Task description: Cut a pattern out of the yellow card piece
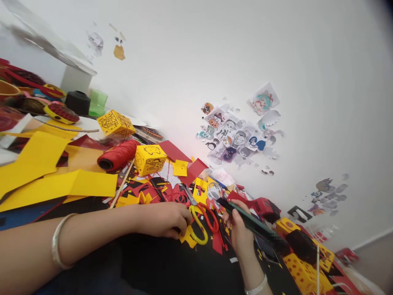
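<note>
My right hand point(241, 231) grips a dark phone with a greenish edge point(254, 224), tilted and seen nearly edge-on. Its screen is out of sight. Lower on the left, my left hand point(168, 219) rests by the black tabletop with its fingers curled. Whatever lies under those fingertips is hidden. Right beside them is a cut piece of yellow paper point(187, 238). Scissors with one yellow and one red-orange handle loop point(200, 229) lie between my two hands, blades pointing away toward the paper scraps.
Red, black and yellow paper scraps point(144, 190) cover the middle. Behind stand two yellow paper cubes with drawings point(150, 159) and a red thread spool point(118, 155). Folded yellow paper point(92, 183) lies left. Spotted yellow boxes point(302, 272) are at right. Stickers point(236, 137) cover the wall.
</note>
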Tool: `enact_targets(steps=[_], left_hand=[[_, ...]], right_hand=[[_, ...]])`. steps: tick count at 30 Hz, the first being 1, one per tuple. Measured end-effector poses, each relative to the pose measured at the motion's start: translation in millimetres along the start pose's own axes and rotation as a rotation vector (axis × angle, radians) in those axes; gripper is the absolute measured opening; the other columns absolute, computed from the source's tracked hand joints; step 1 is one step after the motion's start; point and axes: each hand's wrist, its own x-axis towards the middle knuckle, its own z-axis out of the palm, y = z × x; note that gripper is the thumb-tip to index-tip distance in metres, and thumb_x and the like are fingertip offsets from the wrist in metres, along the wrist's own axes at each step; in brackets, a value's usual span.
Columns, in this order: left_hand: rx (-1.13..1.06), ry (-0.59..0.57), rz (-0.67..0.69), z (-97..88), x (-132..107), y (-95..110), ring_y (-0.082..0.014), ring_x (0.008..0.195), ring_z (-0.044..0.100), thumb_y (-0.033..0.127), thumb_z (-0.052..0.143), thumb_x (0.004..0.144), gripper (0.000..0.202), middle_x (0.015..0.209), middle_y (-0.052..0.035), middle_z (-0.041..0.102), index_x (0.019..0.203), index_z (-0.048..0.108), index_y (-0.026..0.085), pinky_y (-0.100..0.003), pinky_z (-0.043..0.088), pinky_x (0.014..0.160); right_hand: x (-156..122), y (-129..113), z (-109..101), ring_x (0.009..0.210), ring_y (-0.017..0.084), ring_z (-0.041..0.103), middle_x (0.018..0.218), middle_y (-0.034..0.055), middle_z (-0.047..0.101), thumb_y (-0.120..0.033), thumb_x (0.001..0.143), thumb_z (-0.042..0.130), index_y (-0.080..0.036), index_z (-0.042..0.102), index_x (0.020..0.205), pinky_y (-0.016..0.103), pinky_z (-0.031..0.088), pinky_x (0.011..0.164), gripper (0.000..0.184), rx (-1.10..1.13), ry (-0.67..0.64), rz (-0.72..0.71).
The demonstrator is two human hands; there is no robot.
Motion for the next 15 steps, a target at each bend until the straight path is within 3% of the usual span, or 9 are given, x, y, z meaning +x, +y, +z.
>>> enact_targets(steps=[5, 10, 13, 15], left_hand=[[-0.129, 0.098, -0.054, 13.6, 3.7, -10.7, -0.0159, 0.085, 0.059, 0.007, 0.058, 0.068, 0.014, 0.091, -0.0049, 0.065, 0.070, 0.067, 0.018, -0.021, 0.045, 0.076], [-0.088, 0.182, -0.237, 21.3, 11.5, -9.8, -0.0122, 0.073, 0.058, 0.001, 0.052, 0.062, 0.023, 0.076, -0.0008, 0.065, 0.071, 0.066, 0.017, -0.018, 0.044, 0.068], [-0.053, 0.095, -0.395, 10.6, 10.1, -3.9, -0.0105, 0.061, 0.055, 0.002, 0.051, 0.057, 0.028, 0.070, 0.0018, 0.064, 0.074, 0.066, 0.018, -0.016, 0.041, 0.053], [-0.074, -0.005, -0.428, 0.1, 7.6, 0.7, -0.0094, 0.055, 0.052, 0.003, 0.051, 0.056, 0.030, 0.064, 0.0033, 0.063, 0.074, 0.067, 0.019, -0.015, 0.037, 0.045]], right_hand=[[-21.7, -5.7, 30.6, 0.035, 0.010, 0.044, 0.049, -0.0055, 0.049, -0.037, 0.079, 0.047, -0.021, 0.050, 0.074, 0.021, 0.035, 0.036, 0.017, 0.243, -0.152, 0.128], [-40.2, -10.4, 55.3, 0.041, 0.012, 0.049, 0.056, -0.0038, 0.053, -0.043, 0.083, 0.042, -0.024, 0.046, 0.096, 0.024, 0.040, 0.041, 0.024, 0.436, -0.298, 0.326], [-47.2, -8.2, 59.5, 0.044, 0.011, 0.048, 0.061, -0.0043, 0.054, -0.042, 0.077, 0.055, -0.025, 0.044, 0.092, 0.024, 0.043, 0.046, 0.026, 0.459, -0.408, 0.339], [-49.0, -5.5, 58.6, 0.044, 0.008, 0.046, 0.062, -0.0069, 0.050, -0.036, 0.071, 0.064, -0.025, 0.043, 0.085, 0.024, 0.044, 0.050, 0.028, 0.441, -0.468, 0.287]])
